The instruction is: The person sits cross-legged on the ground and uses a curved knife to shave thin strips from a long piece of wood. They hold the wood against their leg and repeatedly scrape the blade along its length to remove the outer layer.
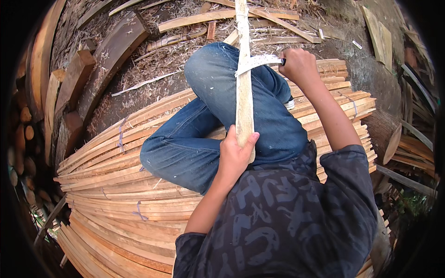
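A long, pale wooden slat (pixel 244 99) lies lengthwise over my raised thigh, its far end running past the top of the view. My left hand (pixel 235 150) is wrapped round the near end, thumb on top. In my right hand (pixel 299 66) is the black handle of a knife (pixel 262 61). The whitish, slightly curved blade crosses the slat just beyond the knee and touches it. Its surface looks whitened, perhaps by shavings; the cutting edge cannot be made out. My fingers cover most of the handle.
I sit on stacked bundles of thin wooden slats (pixel 120 217), tied with purple string (pixel 139 212). Thick dark timbers (pixel 111 60) lean at the left, beside round logs (pixel 21 139). Shavings and loose offcuts (pixel 218 18) litter the ground ahead. More wood pieces (pixel 415 153) lie at the right.
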The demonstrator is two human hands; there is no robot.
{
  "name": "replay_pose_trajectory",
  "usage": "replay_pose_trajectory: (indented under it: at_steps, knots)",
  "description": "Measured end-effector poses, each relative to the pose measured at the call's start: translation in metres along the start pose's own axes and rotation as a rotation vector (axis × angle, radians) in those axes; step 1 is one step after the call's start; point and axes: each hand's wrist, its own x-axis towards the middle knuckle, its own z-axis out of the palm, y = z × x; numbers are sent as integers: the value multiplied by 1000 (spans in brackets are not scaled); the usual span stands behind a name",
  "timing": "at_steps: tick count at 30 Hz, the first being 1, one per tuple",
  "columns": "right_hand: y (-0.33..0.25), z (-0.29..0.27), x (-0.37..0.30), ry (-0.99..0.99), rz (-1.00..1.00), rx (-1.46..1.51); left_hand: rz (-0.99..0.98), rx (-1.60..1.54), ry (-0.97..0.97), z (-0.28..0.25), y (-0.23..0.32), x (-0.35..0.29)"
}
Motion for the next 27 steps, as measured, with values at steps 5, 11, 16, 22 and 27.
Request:
replay_pose_trajectory:
  at_steps: [5, 11, 16, 22, 27]
  knots:
    - [27, 11, 74, 16, 306, 23, -62, -32, 33, 1, -1, -2]
    - [62, 39, 74, -6, 480, 193, -31, 108, -1, -11, -17, 1]
    - [17, 47, -15, 117, 372, 521, -20, -60, 5, -2, -18, 2]
    - [-15, 20, -57, 75, -66, 437, -80, -465, -214, -16, -45, 9]
    - [-26, 6, -49, 67, -49, 325, -134, -725, -364, -21, -45, 13]
